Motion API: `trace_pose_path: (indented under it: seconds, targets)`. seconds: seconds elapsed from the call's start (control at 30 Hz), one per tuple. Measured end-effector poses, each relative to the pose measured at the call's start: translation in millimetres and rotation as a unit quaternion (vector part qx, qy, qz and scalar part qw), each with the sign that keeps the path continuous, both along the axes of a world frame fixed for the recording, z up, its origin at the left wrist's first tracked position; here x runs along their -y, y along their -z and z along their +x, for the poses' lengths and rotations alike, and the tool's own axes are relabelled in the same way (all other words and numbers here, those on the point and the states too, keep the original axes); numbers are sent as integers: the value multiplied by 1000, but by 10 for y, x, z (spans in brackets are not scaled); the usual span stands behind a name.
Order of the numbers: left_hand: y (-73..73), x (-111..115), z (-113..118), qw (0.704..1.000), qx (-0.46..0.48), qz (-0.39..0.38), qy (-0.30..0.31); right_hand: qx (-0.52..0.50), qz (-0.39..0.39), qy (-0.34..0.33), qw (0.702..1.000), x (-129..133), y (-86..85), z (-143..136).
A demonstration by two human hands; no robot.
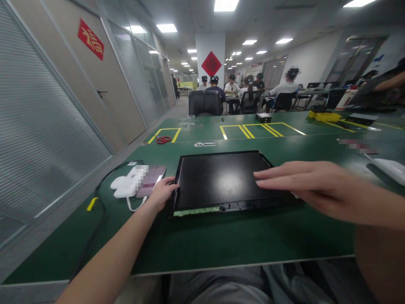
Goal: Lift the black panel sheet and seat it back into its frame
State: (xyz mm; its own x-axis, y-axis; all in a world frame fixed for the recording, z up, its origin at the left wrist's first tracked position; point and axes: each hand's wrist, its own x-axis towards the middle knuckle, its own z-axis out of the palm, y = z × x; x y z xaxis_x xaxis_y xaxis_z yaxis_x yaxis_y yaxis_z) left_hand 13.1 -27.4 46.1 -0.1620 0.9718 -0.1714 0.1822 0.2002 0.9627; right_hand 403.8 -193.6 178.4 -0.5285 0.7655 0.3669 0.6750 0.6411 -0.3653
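Observation:
A black flat screen panel (218,179) lies face up on the green table in front of me. A strip of its lower frame shows pale green, perhaps a circuit board. My left hand (163,193) grips the panel's left edge, thumb over the rim and fingers at the side. Across the panel's right side reaches my right hand (303,183), fingers stretched out together and slightly blurred. Nothing shows in it; its fingertips are over the dark surface, and whether they touch it I cannot tell. The hand covers the panel's right edge.
Left of the panel are a phone (152,180), white devices (126,185) and a black cable (99,211). Beyond it lie red scissors (163,139) and a metal caliper-like tool (204,144). A yellow object (324,115) and a white device (390,169) are rightward. People sit at far tables.

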Motion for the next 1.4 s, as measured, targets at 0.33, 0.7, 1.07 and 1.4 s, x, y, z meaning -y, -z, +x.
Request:
trace_pose_path:
  seconds: [0.33, 0.7, 1.07, 1.4]
  targets:
    - [-106, -12, 22, 983, 169, -62, -22, 20, -16, 200, 979, -985, 1322, 534]
    - [-187, 40, 45, 979, 195, -66, -6, -173, -153, 386, 893, -978, 1824, 1054]
    - [-69, -30, 6, 976, 207, -56, 34, -227, -147, 410, 871, -971, 1808, 1019]
    - [216, -121, -13, 998, 26, 24, 52, -233, -75, 472, 847, -620, 2076, 1127]
